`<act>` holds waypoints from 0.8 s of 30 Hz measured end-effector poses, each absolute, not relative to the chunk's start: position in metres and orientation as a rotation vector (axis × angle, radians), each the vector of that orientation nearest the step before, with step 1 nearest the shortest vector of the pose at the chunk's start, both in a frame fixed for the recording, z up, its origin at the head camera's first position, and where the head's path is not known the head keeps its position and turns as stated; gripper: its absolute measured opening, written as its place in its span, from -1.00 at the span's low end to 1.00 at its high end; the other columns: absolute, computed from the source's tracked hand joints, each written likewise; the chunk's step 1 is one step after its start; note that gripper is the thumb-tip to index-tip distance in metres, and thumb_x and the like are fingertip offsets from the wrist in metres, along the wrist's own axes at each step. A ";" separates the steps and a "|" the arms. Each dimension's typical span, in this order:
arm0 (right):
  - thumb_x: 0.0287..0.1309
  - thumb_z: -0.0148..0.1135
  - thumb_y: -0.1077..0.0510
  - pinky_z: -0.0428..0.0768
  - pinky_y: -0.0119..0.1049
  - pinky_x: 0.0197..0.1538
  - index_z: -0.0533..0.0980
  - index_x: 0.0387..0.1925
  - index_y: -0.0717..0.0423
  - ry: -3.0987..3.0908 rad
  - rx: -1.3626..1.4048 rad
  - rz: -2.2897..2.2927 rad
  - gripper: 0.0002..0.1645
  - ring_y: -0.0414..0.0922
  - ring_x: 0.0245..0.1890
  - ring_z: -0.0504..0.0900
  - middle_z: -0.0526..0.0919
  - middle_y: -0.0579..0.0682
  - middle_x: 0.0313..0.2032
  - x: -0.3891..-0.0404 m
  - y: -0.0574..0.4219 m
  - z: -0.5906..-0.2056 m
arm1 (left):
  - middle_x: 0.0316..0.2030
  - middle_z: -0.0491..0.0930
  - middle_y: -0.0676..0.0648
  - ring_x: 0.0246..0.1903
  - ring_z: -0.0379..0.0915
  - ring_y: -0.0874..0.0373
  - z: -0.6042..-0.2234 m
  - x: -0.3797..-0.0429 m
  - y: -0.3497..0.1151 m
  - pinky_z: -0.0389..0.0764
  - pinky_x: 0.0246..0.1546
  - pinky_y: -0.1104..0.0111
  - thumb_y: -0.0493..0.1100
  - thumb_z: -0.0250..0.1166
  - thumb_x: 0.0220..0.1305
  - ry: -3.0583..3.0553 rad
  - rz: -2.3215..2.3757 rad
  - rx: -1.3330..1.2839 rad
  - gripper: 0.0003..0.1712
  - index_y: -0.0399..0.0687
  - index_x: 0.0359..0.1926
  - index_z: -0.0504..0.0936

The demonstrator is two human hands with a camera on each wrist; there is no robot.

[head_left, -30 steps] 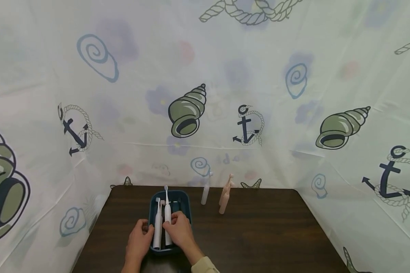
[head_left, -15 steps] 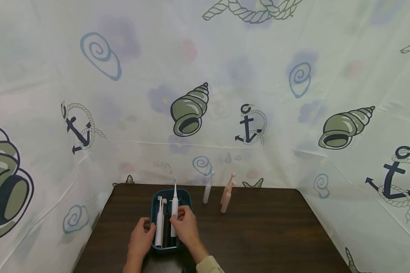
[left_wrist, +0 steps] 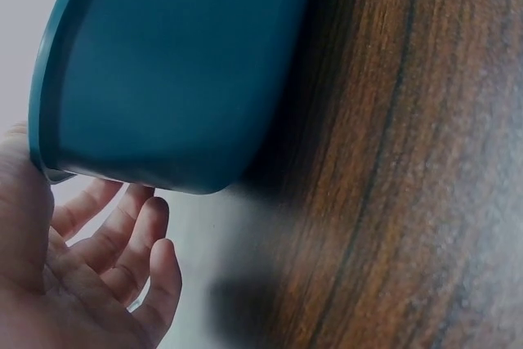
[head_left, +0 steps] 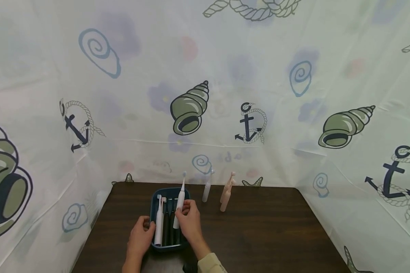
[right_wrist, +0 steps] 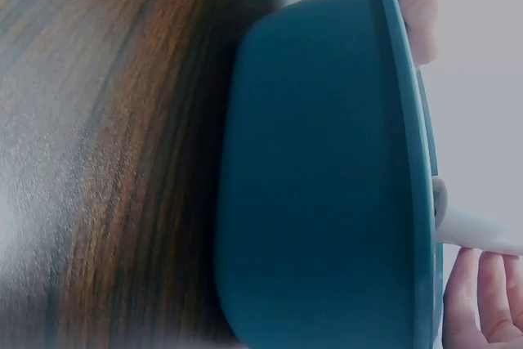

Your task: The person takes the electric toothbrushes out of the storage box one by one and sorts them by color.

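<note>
A white electric toothbrush (head_left: 180, 203) tilts head-up over the right side of a dark blue bin (head_left: 152, 208). My right hand (head_left: 190, 222) pinches its handle between thumb and fingers; in the right wrist view its lower end is just above the bin's rim (right_wrist: 421, 202). My left hand (head_left: 141, 235) holds the bin's left rim, thumb at the edge and fingers by the outer wall (left_wrist: 180, 71). Inside the bin lie another white toothbrush (head_left: 158, 223), one with a pinkish head (head_left: 163, 200), and dark-handled ones (head_left: 172, 225).
Behind and right of the bin, a white toothbrush (head_left: 206, 192) and two pink toothbrushes (head_left: 225, 201) stand upright on the dark wooden table (head_left: 259, 227). A patterned white curtain (head_left: 276, 159) hangs around the table's back and sides.
My right hand has lifted the white toothbrush from among the others and moved it right and up, uncovering the dark handles in the bin. My left hand stays at the rim.
</note>
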State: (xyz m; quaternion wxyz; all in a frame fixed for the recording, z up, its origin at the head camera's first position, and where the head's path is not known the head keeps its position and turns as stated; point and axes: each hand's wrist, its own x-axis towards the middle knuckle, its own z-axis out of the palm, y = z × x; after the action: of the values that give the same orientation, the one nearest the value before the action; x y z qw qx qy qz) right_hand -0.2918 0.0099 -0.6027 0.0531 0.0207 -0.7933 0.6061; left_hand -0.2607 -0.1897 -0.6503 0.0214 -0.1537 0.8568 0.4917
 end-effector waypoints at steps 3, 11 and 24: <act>0.24 0.41 0.18 0.60 -0.36 -0.15 0.52 0.10 0.10 -2.367 0.040 1.853 -0.58 -0.26 -0.22 0.60 0.67 -0.02 -0.09 -0.294 0.013 -0.602 | 0.18 0.66 -0.26 0.06 0.64 -0.07 -0.650 -0.260 -0.190 0.55 -0.13 0.01 0.10 0.14 0.55 2.649 1.528 -0.483 -0.42 -0.16 0.38 0.46; 0.26 0.41 0.21 0.59 -0.32 -0.09 0.53 0.06 0.03 -2.257 0.016 1.834 -0.63 -0.22 -0.22 0.60 0.68 0.00 -0.10 -0.304 0.024 -0.598 | 0.22 0.63 -0.29 0.04 0.60 -0.07 -0.651 -0.262 -0.190 0.56 -0.13 0.04 0.14 0.13 0.56 2.625 1.526 -0.476 -0.40 -0.14 0.40 0.44; 0.27 0.40 0.25 0.64 -0.33 -0.19 0.51 0.09 0.08 -2.182 0.007 1.741 -0.62 -0.13 -0.17 0.65 0.67 0.09 -0.07 -0.321 0.055 -0.594 | 0.21 0.66 -0.29 -0.01 0.61 -0.05 -0.649 -0.260 -0.191 0.57 -0.13 0.05 0.10 0.14 0.55 2.679 1.490 -0.464 -0.41 -0.16 0.40 0.46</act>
State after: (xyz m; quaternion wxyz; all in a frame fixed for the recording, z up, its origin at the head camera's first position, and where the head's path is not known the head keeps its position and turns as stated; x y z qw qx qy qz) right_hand -0.3210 0.0548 -0.5942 0.1743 0.0024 -0.7696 0.6142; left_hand -0.2597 -0.1912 -0.6487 0.0205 -0.1496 0.8639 0.4804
